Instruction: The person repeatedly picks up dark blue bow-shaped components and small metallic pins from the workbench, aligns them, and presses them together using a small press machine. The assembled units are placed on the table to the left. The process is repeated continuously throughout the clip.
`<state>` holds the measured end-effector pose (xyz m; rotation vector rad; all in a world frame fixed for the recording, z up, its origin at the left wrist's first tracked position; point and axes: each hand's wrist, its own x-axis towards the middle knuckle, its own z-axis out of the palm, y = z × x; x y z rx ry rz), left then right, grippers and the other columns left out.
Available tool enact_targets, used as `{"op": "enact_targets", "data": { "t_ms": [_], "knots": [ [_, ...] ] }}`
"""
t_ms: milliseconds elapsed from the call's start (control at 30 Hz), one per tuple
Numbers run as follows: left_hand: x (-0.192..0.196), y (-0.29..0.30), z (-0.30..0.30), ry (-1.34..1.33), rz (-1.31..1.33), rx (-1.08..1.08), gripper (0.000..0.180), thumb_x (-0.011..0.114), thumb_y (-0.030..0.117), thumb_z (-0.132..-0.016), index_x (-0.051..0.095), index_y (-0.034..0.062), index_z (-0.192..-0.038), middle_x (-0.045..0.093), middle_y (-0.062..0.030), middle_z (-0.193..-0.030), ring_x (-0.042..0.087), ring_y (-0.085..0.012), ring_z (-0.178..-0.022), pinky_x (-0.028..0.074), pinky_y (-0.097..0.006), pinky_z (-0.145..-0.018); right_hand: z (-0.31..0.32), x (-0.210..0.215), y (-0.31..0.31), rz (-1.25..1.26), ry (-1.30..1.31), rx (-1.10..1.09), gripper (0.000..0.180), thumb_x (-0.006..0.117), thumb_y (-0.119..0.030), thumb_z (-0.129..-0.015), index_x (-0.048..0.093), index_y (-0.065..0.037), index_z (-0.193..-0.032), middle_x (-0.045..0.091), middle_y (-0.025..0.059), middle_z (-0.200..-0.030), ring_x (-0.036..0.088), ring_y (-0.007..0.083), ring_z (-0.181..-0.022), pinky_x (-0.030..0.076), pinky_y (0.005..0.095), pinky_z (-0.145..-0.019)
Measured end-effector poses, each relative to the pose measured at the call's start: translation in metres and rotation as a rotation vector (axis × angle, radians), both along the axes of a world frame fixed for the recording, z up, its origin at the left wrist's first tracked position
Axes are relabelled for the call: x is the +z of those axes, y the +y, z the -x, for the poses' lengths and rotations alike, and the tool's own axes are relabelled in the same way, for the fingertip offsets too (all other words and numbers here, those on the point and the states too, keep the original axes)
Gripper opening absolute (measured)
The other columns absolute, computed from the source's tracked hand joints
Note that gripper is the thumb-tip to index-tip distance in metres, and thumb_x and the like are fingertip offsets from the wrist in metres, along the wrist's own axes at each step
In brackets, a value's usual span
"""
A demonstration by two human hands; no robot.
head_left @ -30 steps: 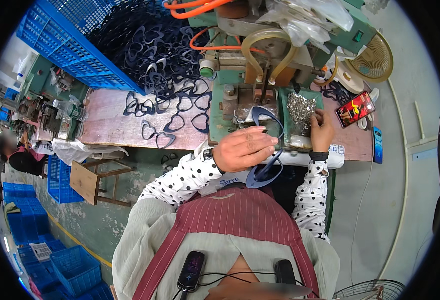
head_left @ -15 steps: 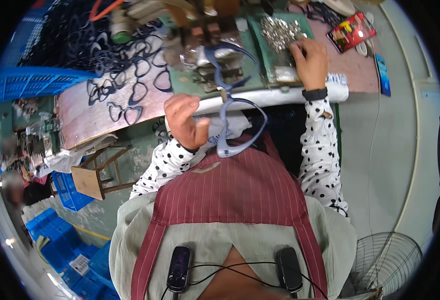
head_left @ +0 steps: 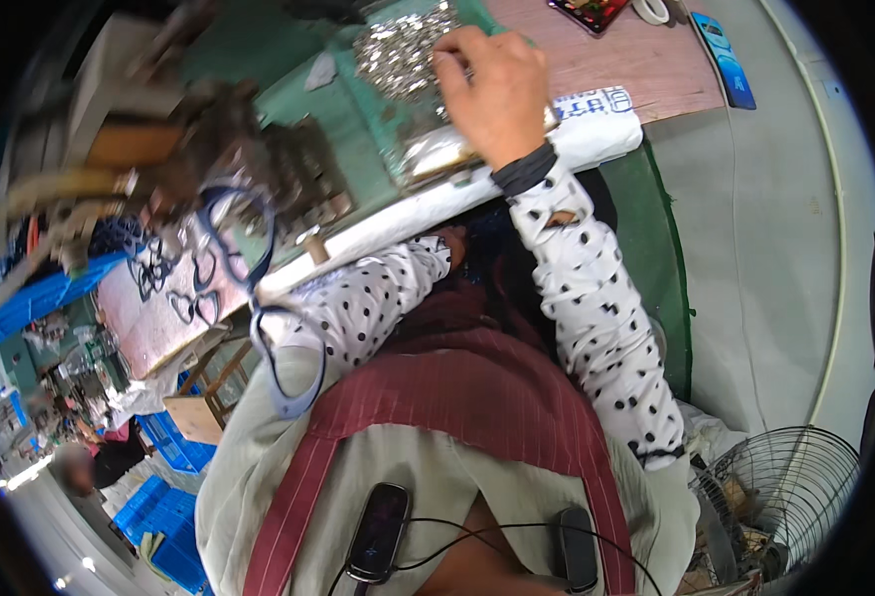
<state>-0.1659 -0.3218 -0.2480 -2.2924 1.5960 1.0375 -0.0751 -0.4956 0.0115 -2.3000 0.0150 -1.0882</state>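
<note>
My right hand (head_left: 502,94) reaches over the bench, thumb and forefinger drawn together at the edge of a heap of small shiny metal parts (head_left: 403,50). Whatever sits between the fingertips is too small or hidden to make out. The heap lies in a green tray (head_left: 383,134). My left hand (head_left: 452,246) is low beneath the bench's front edge, in shadow by my apron, its fingers hidden. A blue-grey eyeglass frame (head_left: 313,387) stands up at the left, in front of the bench machine, apart from both hands; its support cannot be made out.
A blurred bench machine (head_left: 130,139) stands at the left. More dark eyeglass frames (head_left: 194,306) lie on the pinkish tabletop beyond. A white roll (head_left: 596,124) runs along the bench's front edge. A blue packet (head_left: 724,60) is at the right; a wire fan guard (head_left: 785,487) stands lower right.
My left hand has moved away from the eyeglass frame, down under the bench edge. My right hand stays at the metal parts. The view has swung, shifting the bench leftward.
</note>
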Motion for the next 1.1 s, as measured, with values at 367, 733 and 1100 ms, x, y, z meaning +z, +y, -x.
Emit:
{"op": "enact_targets", "data": {
  "t_ms": [367, 733, 1100],
  "knots": [
    [-0.069, -0.045, -0.026, -0.116, 0.001, 0.359, 0.033, 0.057, 0.028, -0.087, 0.060, 0.0102, -0.115, 0.064, -0.0198, -0.103, 0.061, -0.0399, -0.097, 0.050, -0.044, -0.084, 0.003, 0.002, 0.002, -0.067, 0.003, 0.012, 0.009, 0.068, -0.011, -0.076, 0.064, -0.013, -0.084, 0.062, -0.0019, -0.068, 0.057, 0.0214, -0.074, 0.039, 0.0377, -0.075],
    [0.089, 0.027, 0.016, 1.059, 0.313, 1.030, 0.044, 0.056, 0.040, -0.093, 0.059, 0.0099, -0.125, 0.068, -0.0114, -0.087, 0.064, -0.0239, -0.084, 0.049, -0.034, -0.083, 0.001, 0.003, 0.002, -0.026, 0.058, 0.005, 0.007, 0.064, -0.013, -0.079, 0.067, -0.013, -0.085, 0.060, 0.0067, -0.071, 0.057, 0.0262, -0.077, 0.038, 0.0423, -0.073],
    [0.230, 0.150, 0.087, -0.013, 0.297, 0.495, 0.025, 0.064, 0.026, -0.079, 0.064, 0.0168, -0.102, 0.057, -0.0185, -0.092, 0.058, -0.0381, -0.088, 0.047, -0.045, -0.072, 0.000, 0.002, -0.009, 0.069, 0.128, 0.040, 0.010, 0.062, -0.013, -0.084, 0.064, -0.014, -0.093, 0.065, 0.0093, -0.079, 0.059, 0.0306, -0.081, 0.041, 0.0432, -0.075]
  ]
}}
